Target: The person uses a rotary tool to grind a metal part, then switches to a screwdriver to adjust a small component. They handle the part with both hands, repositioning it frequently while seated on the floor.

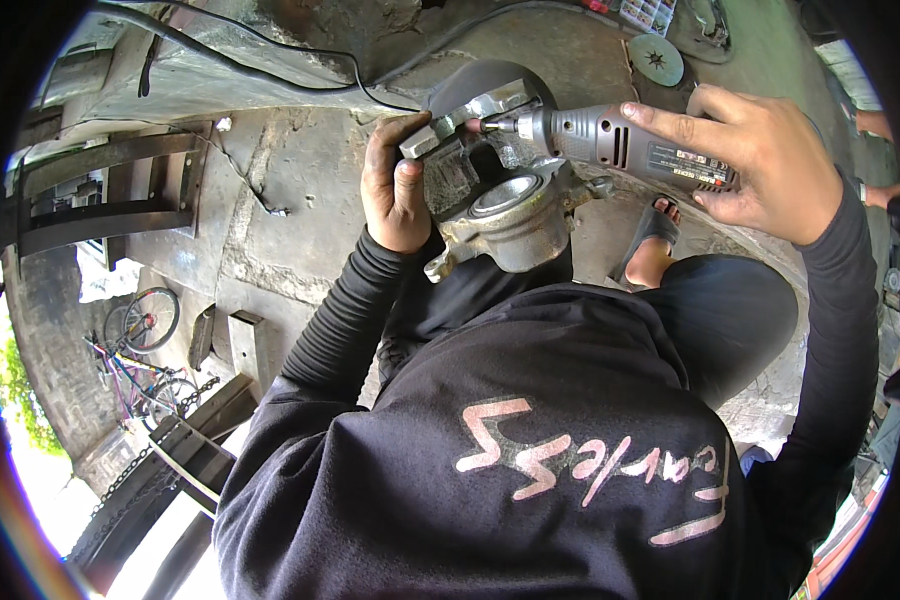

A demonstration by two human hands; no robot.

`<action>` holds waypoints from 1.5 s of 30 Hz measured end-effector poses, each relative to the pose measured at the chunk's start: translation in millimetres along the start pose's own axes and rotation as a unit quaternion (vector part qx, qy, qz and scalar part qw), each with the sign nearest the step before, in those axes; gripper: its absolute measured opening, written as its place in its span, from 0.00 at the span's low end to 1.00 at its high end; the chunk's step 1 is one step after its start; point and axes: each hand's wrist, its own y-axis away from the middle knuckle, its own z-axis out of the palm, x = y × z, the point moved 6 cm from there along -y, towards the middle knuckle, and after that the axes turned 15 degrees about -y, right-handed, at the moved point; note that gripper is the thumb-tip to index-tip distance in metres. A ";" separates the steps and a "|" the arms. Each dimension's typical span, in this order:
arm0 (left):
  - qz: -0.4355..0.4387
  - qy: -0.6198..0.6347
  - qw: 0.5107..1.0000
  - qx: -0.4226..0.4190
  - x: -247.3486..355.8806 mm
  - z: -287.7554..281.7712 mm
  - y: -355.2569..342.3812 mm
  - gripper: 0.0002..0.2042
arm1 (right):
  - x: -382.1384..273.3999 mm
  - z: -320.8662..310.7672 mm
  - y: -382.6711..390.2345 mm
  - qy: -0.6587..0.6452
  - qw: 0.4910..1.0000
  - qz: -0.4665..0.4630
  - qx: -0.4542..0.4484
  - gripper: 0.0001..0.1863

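Note:
A grey cast-metal brake caliper [522,238], with a round bore facing up, is held over my lap. My left hand [398,190] grips its left side, thumb and blackened fingers wrapped round the edge. From the right, my right hand [765,150] holds a dark grey rotary tool [592,138] about level, fingers along its body. The tool's small reddish grinding bit [476,126] is at the upper inner edge of the caliper; whether it touches I cannot tell. Behind the caliper sits a dark rounded thing [490,78], partly hidden.
A round metal disc [656,60] and a compartment tray [648,14] of small parts lie beyond my right hand. Black cable [220,60] crosses the concrete floor. Metal frames [120,215] and a bicycle [148,322] stand left. Another person's foot [873,124] shows at the right edge.

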 end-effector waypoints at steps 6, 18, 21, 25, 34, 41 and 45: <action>-0.018 0.013 1.000 0.004 -1.9 -0.1 2.5 0.24 | 14.7 8.3 -6.0 -0.035 0.999 -0.035 0.018 0.46; -0.043 0.014 0.999 -0.019 -2.4 1.3 -1.0 0.26 | 19.0 1.3 -19.4 -0.017 0.999 -0.024 -0.018 0.45; -0.050 0.015 0.999 -0.013 -3.4 1.4 -0.7 0.26 | 8.6 -2.0 -16.6 0.000 1.000 -0.025 -0.012 0.45; -0.038 -0.014 0.999 -0.011 -1.8 -0.3 -1.2 0.26 | -0.5 -2.3 -15.4 -0.006 1.000 -0.024 -0.019 0.47; -0.030 0.000 1.000 -0.009 0.1 0.6 -2.1 0.27 | -5.2 -8.1 -13.5 0.007 0.999 -0.023 -0.043 0.47; -0.029 -0.016 0.999 -0.014 0.3 0.3 -1.4 0.27 | -8.2 -5.3 -14.8 0.026 0.998 -0.029 -0.040 0.47; -0.036 -0.003 0.999 -0.018 -0.8 0.6 -1.3 0.27 | -10.3 -7.9 -16.7 0.031 0.998 -0.038 -0.035 0.46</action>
